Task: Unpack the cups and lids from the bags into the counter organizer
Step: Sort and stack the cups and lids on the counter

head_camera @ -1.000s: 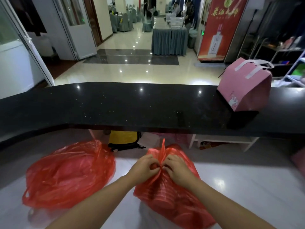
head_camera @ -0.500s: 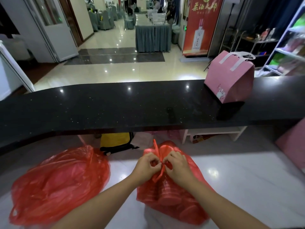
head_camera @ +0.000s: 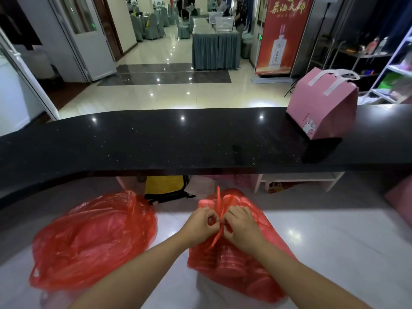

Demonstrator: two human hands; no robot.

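Two red plastic bags lie on the white lower counter (head_camera: pixel 334 253). The right red bag (head_camera: pixel 240 268) is tied with a knot at its top; round stacked shapes show through its film. My left hand (head_camera: pixel 200 226) and my right hand (head_camera: pixel 240 228) both pinch the knotted handles of this bag, fingers curled, close together. The left red bag (head_camera: pixel 93 239) bulges beside my left forearm, its contents blurred by the plastic. No organizer is in view.
A black raised countertop (head_camera: pixel 156 141) runs across the view behind the bags. A pink paper gift bag (head_camera: pixel 323 108) with white handles stands on its right end. Under the ledge sit a yellow-and-black bag (head_camera: pixel 166 186) and a white shelf (head_camera: pixel 296 177).
My hands stay on the right bag's knot, working its handles; the fingers have shifted slightly. The camera has tilted, so the scene sits a little differently in view.
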